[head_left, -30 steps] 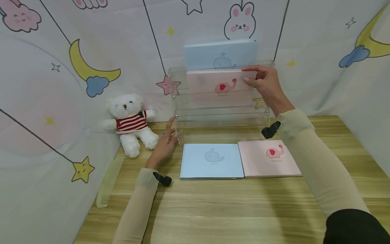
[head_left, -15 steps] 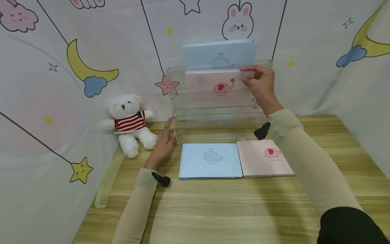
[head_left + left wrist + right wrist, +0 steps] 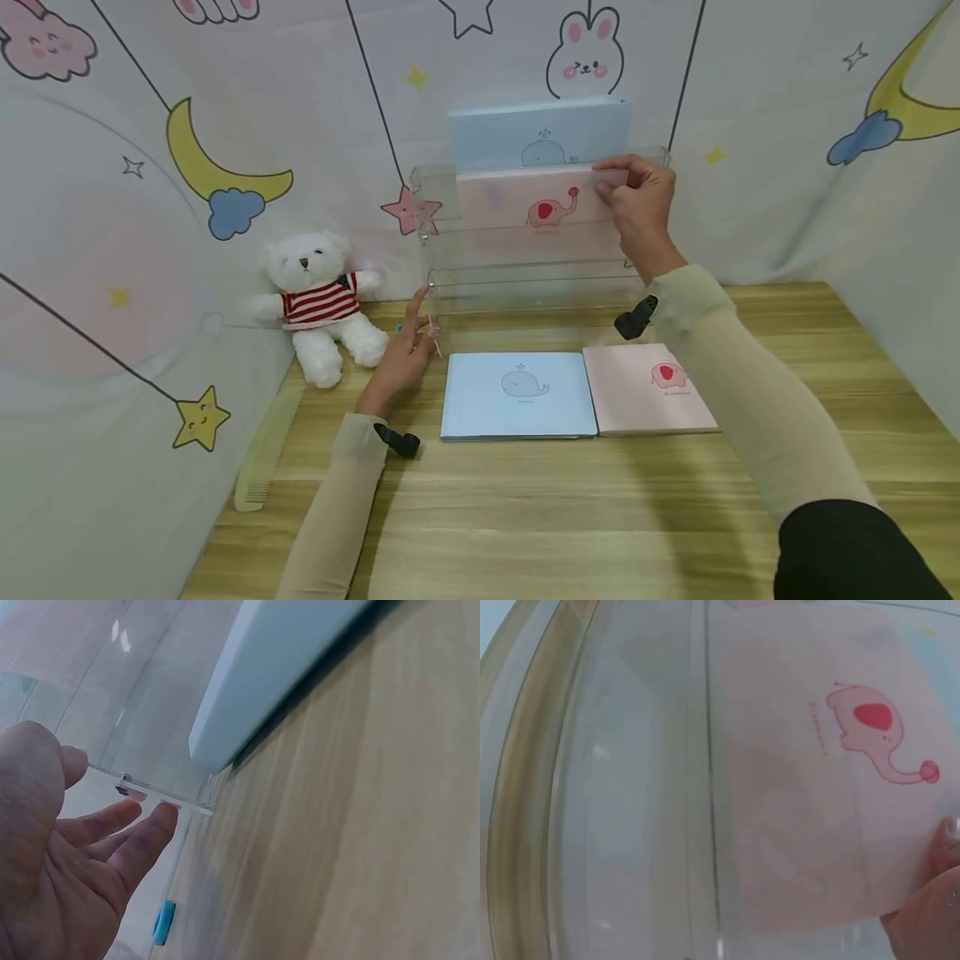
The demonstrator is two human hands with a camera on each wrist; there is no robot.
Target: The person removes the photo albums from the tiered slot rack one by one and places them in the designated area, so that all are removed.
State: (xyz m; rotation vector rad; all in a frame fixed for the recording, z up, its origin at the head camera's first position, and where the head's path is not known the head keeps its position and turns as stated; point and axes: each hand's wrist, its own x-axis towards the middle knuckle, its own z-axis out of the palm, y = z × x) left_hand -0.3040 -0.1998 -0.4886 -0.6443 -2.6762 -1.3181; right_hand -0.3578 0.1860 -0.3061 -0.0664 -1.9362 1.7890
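My right hand pinches the upper right corner of a pink booklet with a red elephant on its cover. That booklet stands upright in a clear acrylic tiered rack, below and in front of a blue whale booklet on the top tier. At the rack's lower left side, my left hand touches the clear end panel with its fingers extended; in the left wrist view the fingertips meet the panel's edge. The right wrist view shows the pink booklet with the thumb at its corner.
On the wooden table, another blue whale booklet and another pink elephant booklet lie side by side before the rack. A white teddy bear sits left, near a pale green comb. A blue ring-like object lies beside the rack.
The right forearm has swung left, covering more of the pink booklet on the table. The pink booklet in the rack has risen very slightly. My left hand stays at the rack's side.
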